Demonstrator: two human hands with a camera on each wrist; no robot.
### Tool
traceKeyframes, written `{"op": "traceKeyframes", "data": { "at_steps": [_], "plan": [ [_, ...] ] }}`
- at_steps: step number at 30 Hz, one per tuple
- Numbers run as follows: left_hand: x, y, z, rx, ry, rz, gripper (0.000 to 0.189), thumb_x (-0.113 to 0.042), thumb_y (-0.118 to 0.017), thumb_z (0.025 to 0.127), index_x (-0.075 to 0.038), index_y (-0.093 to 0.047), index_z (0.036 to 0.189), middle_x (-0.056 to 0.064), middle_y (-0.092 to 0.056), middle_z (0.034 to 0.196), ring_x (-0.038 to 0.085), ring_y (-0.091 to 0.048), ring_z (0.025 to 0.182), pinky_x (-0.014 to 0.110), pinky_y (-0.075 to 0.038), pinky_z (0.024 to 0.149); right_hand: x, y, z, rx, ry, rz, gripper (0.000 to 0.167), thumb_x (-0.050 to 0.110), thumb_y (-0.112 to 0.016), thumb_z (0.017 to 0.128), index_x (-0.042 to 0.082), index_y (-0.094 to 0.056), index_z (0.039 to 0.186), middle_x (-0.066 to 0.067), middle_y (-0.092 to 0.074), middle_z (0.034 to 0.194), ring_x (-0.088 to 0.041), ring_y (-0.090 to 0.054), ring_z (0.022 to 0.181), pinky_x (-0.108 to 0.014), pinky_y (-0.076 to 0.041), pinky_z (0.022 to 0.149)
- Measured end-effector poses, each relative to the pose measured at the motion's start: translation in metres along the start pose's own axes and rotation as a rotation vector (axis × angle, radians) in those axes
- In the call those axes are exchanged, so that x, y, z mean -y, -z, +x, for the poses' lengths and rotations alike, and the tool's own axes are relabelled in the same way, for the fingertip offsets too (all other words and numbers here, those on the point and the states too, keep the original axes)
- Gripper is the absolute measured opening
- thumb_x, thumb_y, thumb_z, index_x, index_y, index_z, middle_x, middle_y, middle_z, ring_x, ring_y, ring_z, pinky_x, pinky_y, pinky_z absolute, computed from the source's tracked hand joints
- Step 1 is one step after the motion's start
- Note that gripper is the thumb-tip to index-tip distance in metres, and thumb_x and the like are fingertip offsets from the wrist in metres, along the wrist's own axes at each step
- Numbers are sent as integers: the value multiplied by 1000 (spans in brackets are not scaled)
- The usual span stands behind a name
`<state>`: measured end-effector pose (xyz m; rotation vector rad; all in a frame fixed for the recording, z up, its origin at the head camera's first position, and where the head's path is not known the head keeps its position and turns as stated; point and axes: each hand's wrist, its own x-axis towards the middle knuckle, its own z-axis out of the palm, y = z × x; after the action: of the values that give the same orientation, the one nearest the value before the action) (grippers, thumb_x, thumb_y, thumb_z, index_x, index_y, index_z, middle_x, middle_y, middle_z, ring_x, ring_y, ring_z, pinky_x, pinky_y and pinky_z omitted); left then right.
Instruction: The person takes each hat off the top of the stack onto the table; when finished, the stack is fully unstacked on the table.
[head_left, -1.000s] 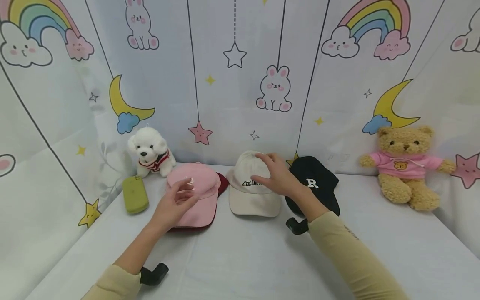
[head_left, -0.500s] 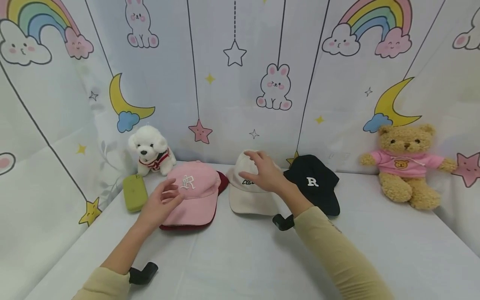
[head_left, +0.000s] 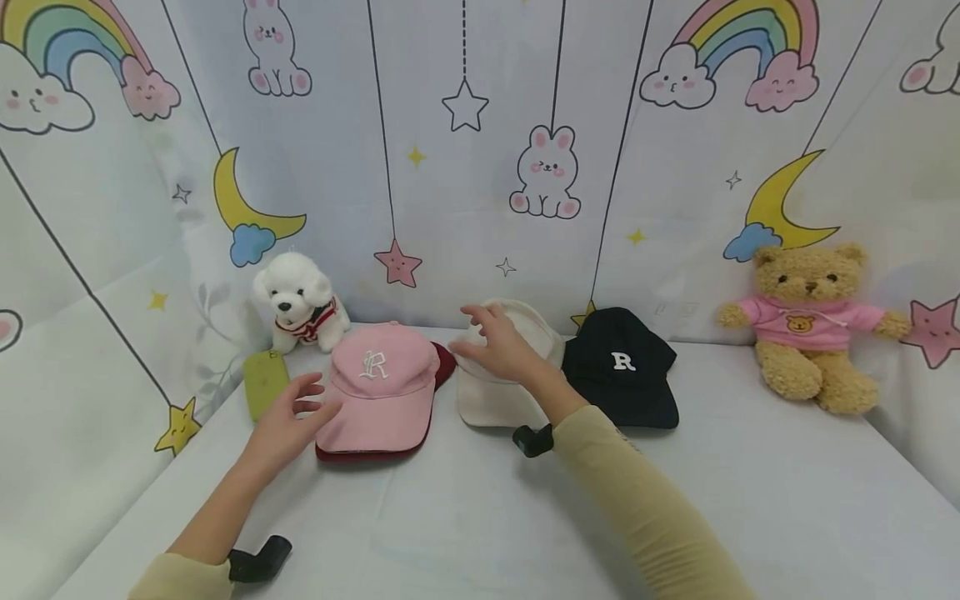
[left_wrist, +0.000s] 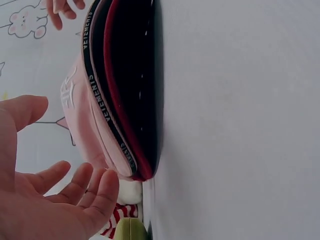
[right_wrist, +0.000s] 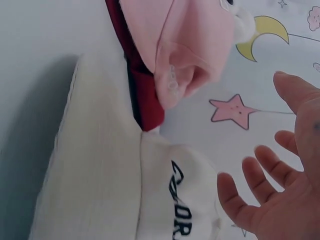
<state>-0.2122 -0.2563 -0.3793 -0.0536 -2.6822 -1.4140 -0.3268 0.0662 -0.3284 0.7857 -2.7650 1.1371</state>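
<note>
A pink cap (head_left: 386, 425) with a white letter sits stacked on a dark red cap (head_left: 446, 365). Just left of its brim, my left hand (head_left: 288, 421) hovers with relaxed, spread fingers and nothing in them. To the right, a cream cap (head_left: 491, 404) with dark lettering is partly hidden behind my right hand (head_left: 498, 346), whose fingers are loosely spread and hold nothing. In the right wrist view a gap shows between that hand and the crown of the cream cap. A black cap (head_left: 618, 392) with a white R lies beside the cream one.
Behind the pink cap sits a white plush dog (head_left: 300, 300), with a green case-like object (head_left: 262, 379) in front of it. A teddy bear (head_left: 810, 325) in pink leans at the back right. The white table (head_left: 450, 517) meets a patterned cloth backdrop (head_left: 337, 150).
Both hands have moved left. The left hand has come off the front of the pink cap, and the right has crossed the cream cap's front. The caps stay in place.
</note>
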Motion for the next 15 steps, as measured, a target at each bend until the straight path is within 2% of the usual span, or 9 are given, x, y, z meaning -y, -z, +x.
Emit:
{"op": "traceKeyframes", "data": {
  "at_steps": [9, 15],
  "plan": [
    [7, 7, -3, 60, 98, 52, 82, -45, -63, 99, 6, -28, 153, 30, -44, 143, 42, -49, 124, 47, -52, 91, 7, -25, 14, 38, 4, 35, 67, 38, -68, 98, 10, -41, 152, -15, -46, 141, -30, -52, 124, -41, -52, 94],
    [11, 6, -3, 87, 125, 10, 82, -44, -63, 100, 8, -27, 152, 31, -43, 143, 44, -47, 128, 49, -51, 96, 11, -39, 18, 53, 22, 43, 64, 35, -66, 99, 6, -42, 151, -17, -49, 137, -32, -54, 120, -40, -50, 95]
  ]
}}
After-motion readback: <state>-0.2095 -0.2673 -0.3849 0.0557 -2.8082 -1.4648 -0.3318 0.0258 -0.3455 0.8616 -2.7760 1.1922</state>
